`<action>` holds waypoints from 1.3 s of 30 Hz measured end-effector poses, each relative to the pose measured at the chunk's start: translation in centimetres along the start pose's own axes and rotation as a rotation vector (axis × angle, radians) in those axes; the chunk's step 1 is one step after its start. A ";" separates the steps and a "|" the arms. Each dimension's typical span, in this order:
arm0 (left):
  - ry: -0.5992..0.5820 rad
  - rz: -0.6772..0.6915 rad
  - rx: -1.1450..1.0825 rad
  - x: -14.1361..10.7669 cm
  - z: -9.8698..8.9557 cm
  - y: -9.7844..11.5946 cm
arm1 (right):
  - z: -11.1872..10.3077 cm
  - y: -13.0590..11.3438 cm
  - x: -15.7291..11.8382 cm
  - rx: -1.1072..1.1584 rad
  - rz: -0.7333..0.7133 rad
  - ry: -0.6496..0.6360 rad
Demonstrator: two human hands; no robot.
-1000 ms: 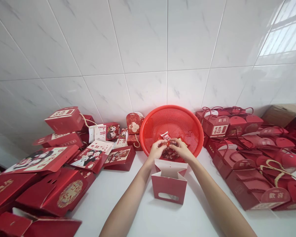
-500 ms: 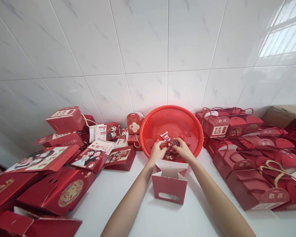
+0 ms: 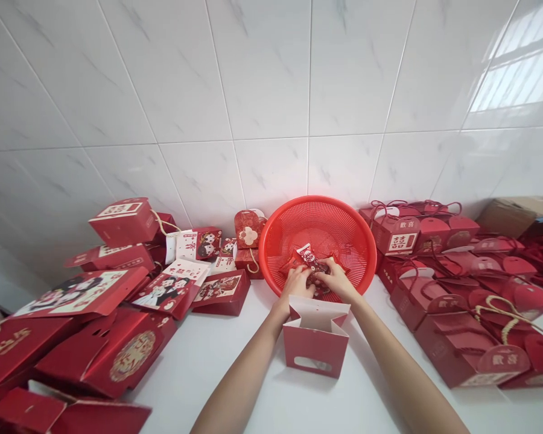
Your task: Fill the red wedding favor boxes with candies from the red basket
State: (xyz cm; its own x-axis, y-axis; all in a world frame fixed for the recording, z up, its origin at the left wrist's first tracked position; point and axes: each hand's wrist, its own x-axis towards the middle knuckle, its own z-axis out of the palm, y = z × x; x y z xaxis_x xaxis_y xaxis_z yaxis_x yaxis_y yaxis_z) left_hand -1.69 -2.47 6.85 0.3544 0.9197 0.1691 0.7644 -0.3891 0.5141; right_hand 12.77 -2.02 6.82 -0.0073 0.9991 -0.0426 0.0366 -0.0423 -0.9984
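One pale tiled wall rose behind the far edge of the white table. Toward the right edge of the table, many red gift boxes stood close together, several of them with cord handles. Toward the left edge, a second group of boxes lay in less order, some piled and some tilted. At the middle of the far edge was a red plastic basket, round, with a mesh wall. On the near side of it, between the two forearms, an open box stood upright, with a long pale window low on its front. I could not tell whether it touched the basket. The left hand and the right hand were both inside the basket, with fingers bent around the dark red packets, grasping them. These packets were partly hidden by the fingers. Just behind them lay one printed packet, red and white.
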 end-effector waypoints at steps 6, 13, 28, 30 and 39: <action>-0.067 0.044 0.083 -0.1 -0.1 0.0 | 0.1 1.0 0.2 -0.036 -0.049 -0.020; -0.108 0.023 0.125 0.0 -0.2 -0.1 | 0.0 1.5 0.4 -0.126 -0.131 -0.023; -0.135 -0.004 0.159 -0.1 -0.4 0.2 | -0.1 1.9 0.6 -0.059 -0.118 -0.095; -0.136 -0.002 0.159 -0.2 -0.4 0.3 | 0.0 1.9 0.7 -0.051 -0.131 -0.092; -0.149 -0.001 0.168 -0.1 -0.3 0.1 | -0.1 2.3 0.9 -0.052 -0.136 -0.086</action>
State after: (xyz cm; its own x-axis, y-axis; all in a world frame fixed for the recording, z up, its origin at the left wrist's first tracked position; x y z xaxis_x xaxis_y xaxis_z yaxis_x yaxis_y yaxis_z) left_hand -1.82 -2.55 7.15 0.4194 0.9071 0.0363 0.8396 -0.4027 0.3646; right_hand 12.95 -1.21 4.45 -0.1014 0.9910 0.0878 0.0811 0.0962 -0.9921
